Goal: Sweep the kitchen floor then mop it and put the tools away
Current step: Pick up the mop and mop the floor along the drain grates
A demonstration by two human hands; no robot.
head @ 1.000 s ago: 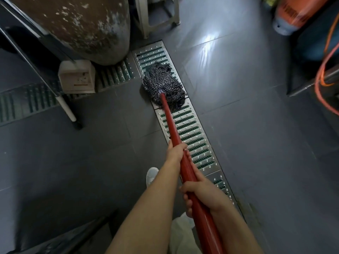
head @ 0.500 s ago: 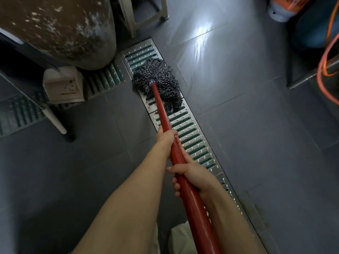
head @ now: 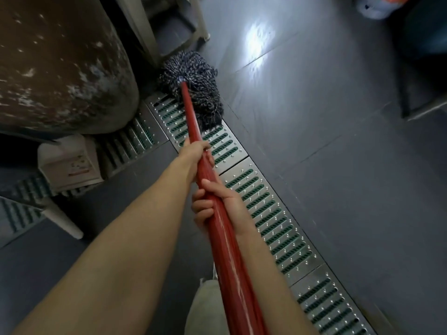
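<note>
We gripped the mop handle (head: 193, 126) with both hands, left hand (head: 194, 153) nearer the mop head (head: 193, 81); it lay ahead, beyond both hands, along the handle's axis.

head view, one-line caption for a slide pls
Both hands, left hand ahead of right hand, grip a red-handled mop at the end of a steel floor drain grate.

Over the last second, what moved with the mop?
The mop head was pushed forward along the drain grate to its far end, beside the big brown tank. Unchanged: left hand grips the red handle higher up, right hand below it; neither let go.
</note>
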